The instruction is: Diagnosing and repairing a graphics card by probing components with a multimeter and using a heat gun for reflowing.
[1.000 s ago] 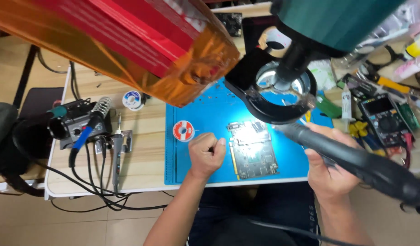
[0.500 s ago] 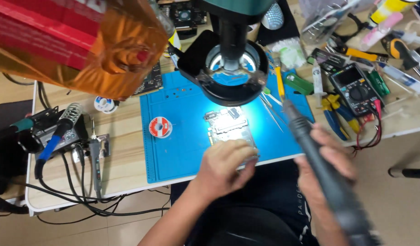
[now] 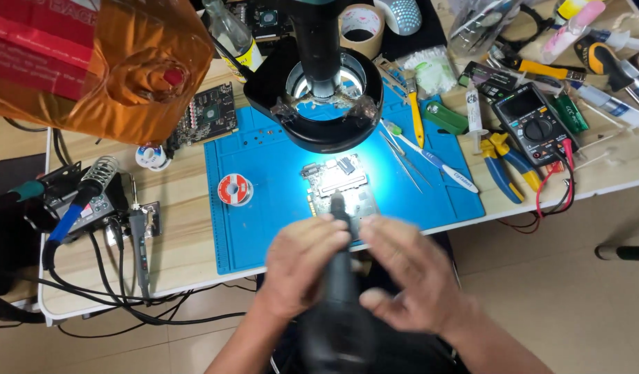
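A green circuit board (image 3: 340, 185) lies lit on the blue work mat (image 3: 264, 221), under a black ring lamp (image 3: 319, 104). Both my hands are close together at the mat's near edge. My left hand (image 3: 300, 266) wraps around a thick black hot-air handle (image 3: 340, 277), whose nozzle tip points at the board's near edge. My right hand (image 3: 406, 273) is blurred, fingers apart, beside the handle and touching it; its grip is unclear.
A solder reel (image 3: 234, 189) sits on the mat's left part. Tweezers and a pen tool (image 3: 430, 163) lie to the right, then a multimeter (image 3: 530, 125) and pliers (image 3: 503, 166). A soldering station (image 3: 77, 201) with cables stands left. An orange bag (image 3: 98, 62) hangs at top left.
The view tilted and drew closer. The black handle, held by my right hand off to the right before, now sits between both hands, with my left hand around it and its tip at the board.
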